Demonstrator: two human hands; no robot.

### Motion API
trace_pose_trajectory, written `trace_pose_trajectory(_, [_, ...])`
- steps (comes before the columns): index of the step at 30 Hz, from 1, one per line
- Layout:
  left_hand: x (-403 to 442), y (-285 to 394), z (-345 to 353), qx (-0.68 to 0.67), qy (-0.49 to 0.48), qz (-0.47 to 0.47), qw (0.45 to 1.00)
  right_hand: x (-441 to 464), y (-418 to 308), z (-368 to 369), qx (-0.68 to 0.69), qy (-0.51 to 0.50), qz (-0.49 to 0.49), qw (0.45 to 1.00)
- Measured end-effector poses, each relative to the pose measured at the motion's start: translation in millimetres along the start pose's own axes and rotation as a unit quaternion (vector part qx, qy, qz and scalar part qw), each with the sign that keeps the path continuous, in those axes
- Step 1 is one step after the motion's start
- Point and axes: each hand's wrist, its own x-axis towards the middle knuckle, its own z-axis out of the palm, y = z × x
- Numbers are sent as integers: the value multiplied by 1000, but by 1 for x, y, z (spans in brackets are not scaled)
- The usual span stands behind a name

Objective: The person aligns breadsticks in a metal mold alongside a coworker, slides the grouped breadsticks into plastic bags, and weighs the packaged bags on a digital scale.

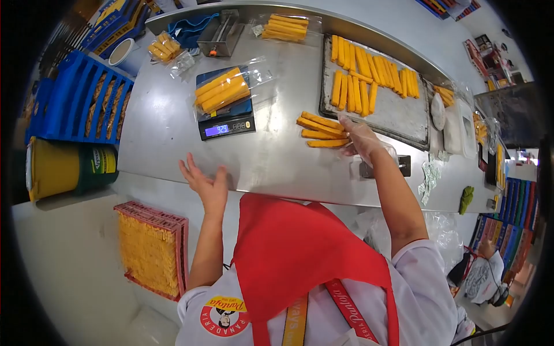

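Observation:
My right hand, in a clear plastic glove, is closed around the ends of several yellow breadsticks, low over the steel table near the tray. With fingers spread and nothing in it, my left hand hovers by the table's front edge. Beyond it a digital scale with a lit display carries a clear bag of breadsticks. On the dark baking tray more breadsticks lie in rows.
Bagged breadsticks and a metal box stand at the back. Left of the steel table are blue crates and a yellow-green bucket. A crumpled paper and a green cloth lie at right, with another person beyond.

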Motion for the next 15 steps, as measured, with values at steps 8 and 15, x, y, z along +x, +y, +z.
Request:
trace_pose_trajectory(8, [80, 23, -26, 7, 35, 137, 990, -20, 15, -7, -406, 230, -226, 855])
trace_pose_trajectory(15, [152, 37, -11, -23, -124, 190, 974, 10, 43, 11, -377, 198, -384, 819])
